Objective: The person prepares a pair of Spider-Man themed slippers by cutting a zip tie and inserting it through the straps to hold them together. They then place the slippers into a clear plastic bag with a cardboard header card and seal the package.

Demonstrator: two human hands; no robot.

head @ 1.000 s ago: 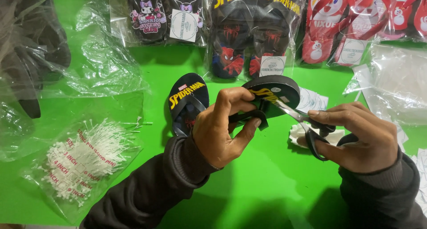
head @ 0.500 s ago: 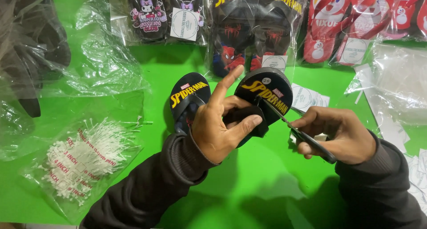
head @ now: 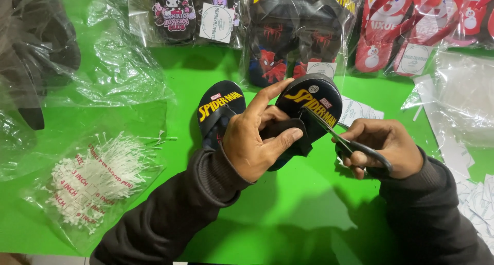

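Scissors worked close against a sandal held off the green desk (head: 309,203).

The left hand (head: 252,141) was clamped around the strap of a black flip-flop (head: 309,103), its fingers (head: 280,141) closed over the strap and the forefinger stretched along the sole; the matching flip-flop (head: 218,108) lay just beyond its knuckles. The right hand (head: 383,146) had its fingers closed through the handles of the scissors (head: 339,136), tips touching the sole beside the left thumb. A slip there could likely nick that thumb or the strap.

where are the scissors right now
In the head view, right of centre: the scissors are in the right hand, blades angled up-left against the dark flip-flop that the left hand holds.
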